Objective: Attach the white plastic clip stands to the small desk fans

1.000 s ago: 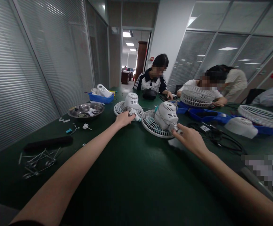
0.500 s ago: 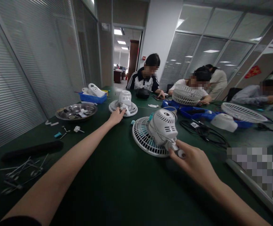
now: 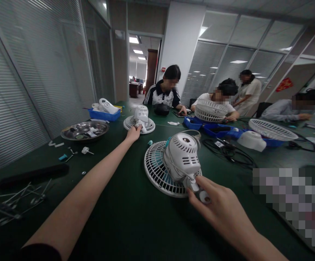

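Observation:
Two white fan heads lie grille-down on the green table (image 3: 114,217). My right hand (image 3: 217,199) is closed on the neck of the nearer fan (image 3: 183,156), at its lower right; a pale cord wraps round its motor housing. Bluish blades show through its grille. Farther off and to the left, my left hand (image 3: 133,133) is closed on the neck of the smaller-looking fan (image 3: 141,113). A small turquoise piece (image 3: 150,143) rests between the two fans.
A metal dish (image 3: 65,135) with small parts, a blue bin (image 3: 107,116), metal rods (image 3: 24,199) and a black bar (image 3: 34,174) are left. Black cables (image 3: 228,154), blue trays (image 3: 217,131) and loose grilles (image 3: 273,129) lie right. Several people are beyond.
The nearer fan has come closer to me and slightly left with my right hand on it. My left hand still grips the farther fan. The standing person at the back has straightened up.

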Tool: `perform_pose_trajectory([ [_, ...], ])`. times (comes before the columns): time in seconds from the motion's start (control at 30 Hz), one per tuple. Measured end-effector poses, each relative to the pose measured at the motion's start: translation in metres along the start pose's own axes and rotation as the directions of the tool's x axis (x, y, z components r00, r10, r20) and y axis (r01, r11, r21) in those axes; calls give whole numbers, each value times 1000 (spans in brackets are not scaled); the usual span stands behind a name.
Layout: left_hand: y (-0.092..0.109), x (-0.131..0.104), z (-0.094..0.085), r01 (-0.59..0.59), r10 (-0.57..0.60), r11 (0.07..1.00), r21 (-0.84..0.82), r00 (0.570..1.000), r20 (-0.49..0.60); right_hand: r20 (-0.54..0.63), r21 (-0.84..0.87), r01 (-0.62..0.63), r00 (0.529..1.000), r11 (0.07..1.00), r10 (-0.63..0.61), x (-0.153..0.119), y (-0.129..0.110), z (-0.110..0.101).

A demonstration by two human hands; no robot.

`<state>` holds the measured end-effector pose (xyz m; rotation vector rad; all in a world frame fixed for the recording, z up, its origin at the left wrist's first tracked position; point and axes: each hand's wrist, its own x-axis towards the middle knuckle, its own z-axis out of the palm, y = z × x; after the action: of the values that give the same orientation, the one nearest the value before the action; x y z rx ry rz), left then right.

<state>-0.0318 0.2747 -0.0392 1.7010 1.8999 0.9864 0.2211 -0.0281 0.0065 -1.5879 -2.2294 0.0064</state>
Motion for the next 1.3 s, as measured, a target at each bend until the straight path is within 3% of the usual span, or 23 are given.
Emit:
perform_pose_trajectory([
  [0.23,2,-24,1,-4,14,997,82,993,-117,42,-22,70,997,997,-69,6,11,-4],
  [0.37,9,-51,2,-213,221,965,156,974,-40,45,51,148,988,988,-150,17,16,-4],
  [0.53,27,-74,2,-557,532,807,198,830,166,-92,16,323,943,946,-320,23,16,6],
  [0.63,30,-76,-2,-647,593,723,244,761,263,-122,-19,341,932,940,-341,19,18,10],
  [0.73,25,-75,-5,-687,603,667,290,725,333,-112,9,314,944,949,-311,14,23,11],
  [0.93,12,-88,-6,-666,598,608,433,742,303,-45,118,287,958,951,-283,15,30,9],
  [1.17,-7,-110,-22,-660,602,570,489,741,298,-204,314,307,946,899,-252,14,30,18],
  [1.3,-8,-120,-31,-628,593,598,497,765,253,-140,432,340,940,835,-310,13,30,21],
])
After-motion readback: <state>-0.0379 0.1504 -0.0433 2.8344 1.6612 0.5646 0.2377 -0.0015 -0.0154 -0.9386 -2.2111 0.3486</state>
